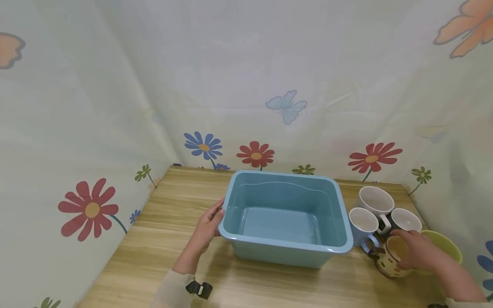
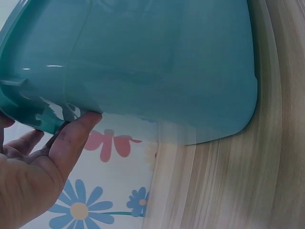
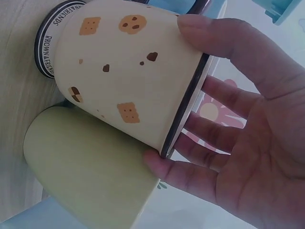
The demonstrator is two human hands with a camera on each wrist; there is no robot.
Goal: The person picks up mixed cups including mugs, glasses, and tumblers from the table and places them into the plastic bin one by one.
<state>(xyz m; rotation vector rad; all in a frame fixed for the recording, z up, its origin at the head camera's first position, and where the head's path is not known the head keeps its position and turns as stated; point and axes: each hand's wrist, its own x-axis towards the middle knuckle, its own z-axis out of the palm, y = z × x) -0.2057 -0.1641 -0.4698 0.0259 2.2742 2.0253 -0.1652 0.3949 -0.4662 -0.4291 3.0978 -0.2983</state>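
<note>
A light blue plastic basin [image 1: 277, 255] stands on the wooden table with nothing inside it. My left hand [image 1: 206, 229] holds the basin's left rim; in the left wrist view the thumb [image 2: 76, 136] lies against the outer wall. At the right, my right hand [image 1: 421, 252] grips a cream mug [image 1: 388, 264] by its rim. Cookie prints and a dark rim line mark this mug in the right wrist view, where the thumb [image 3: 228, 40] presses outside and the fingers reach over the rim. The mug is upright, beside a yellow-green cup [image 1: 446, 244].
Behind the cream mug stand a blue mug with a white inside [image 1: 363, 220], a larger white-lined mug [image 1: 376, 200] and another cup [image 1: 406, 220], close together. A flower-printed curtain [image 1: 246, 85] encloses the table [image 1: 185, 188] at the back and sides.
</note>
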